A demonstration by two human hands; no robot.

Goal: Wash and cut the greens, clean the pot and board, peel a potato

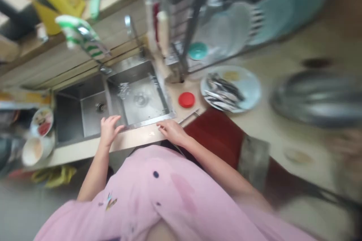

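My left hand [109,131] hovers over the front edge of the steel double sink [144,123], its fingers spread and nothing in them. Near the right basin's front corner, my right hand [173,131] hangs with loosely bent fingers; a small gap shows at the fingertips and I make out nothing held. Both basins look wet, and a faucet [135,34] rises behind the right one. Beyond my right hand lies a red round lid [186,99]. A white plate [253,88] carries several small silvery fish [223,92].
A dish rack [189,19] with plates stands behind the fish plate. Blurred metal cookware [313,98] sits at right. A dark red cutting board [217,131] with a cleaver [253,158] extends over the right counter. Bowls [36,150] stand left; a green-striped cloth [82,34] hangs behind.
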